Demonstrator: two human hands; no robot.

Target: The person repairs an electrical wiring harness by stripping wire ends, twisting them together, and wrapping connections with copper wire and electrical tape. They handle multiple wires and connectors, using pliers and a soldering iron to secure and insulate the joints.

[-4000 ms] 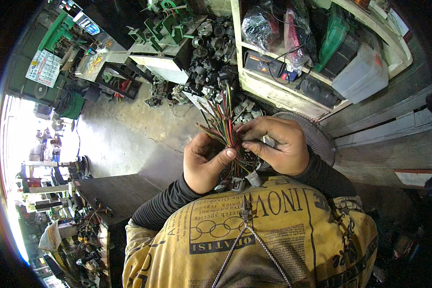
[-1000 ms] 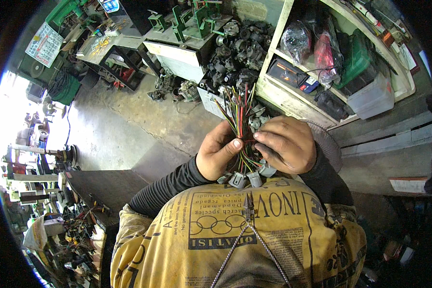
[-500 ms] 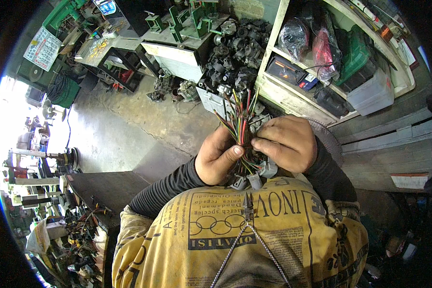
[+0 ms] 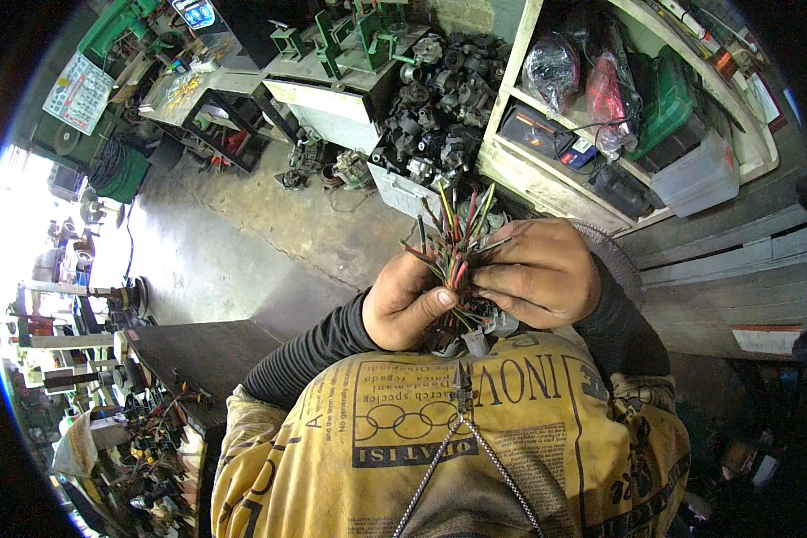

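Observation:
A bundle of cut wires, a wiring harness [image 4: 457, 255], is held upright before my chest. Its red, yellow, green and black ends fan out at the top. My left hand [image 4: 408, 300] is closed round its left side, thumb pressed across the front. The fingers of my right hand [image 4: 538, 273] are bent against the bundle's right side, their tips among the wires; exactly what they pinch is hidden. Grey plug connectors [image 4: 475, 342] hang from the lower end, close to my yellow printed shirt [image 4: 457, 430].
A dark tabletop [image 4: 188, 350] lies to my left, beside a heap of loose wires and parts [image 4: 143, 466]. Farther off, a pile of dark metal parts [image 4: 439, 99] stands next to a white shelf [image 4: 529, 170] holding boxes. Concrete floor [image 4: 233, 224] stretches ahead.
The wire bundle has tipped so that its cut ends point more toward me and spread wider. Both hands stay about where they were, with the right fingers shifted slightly.

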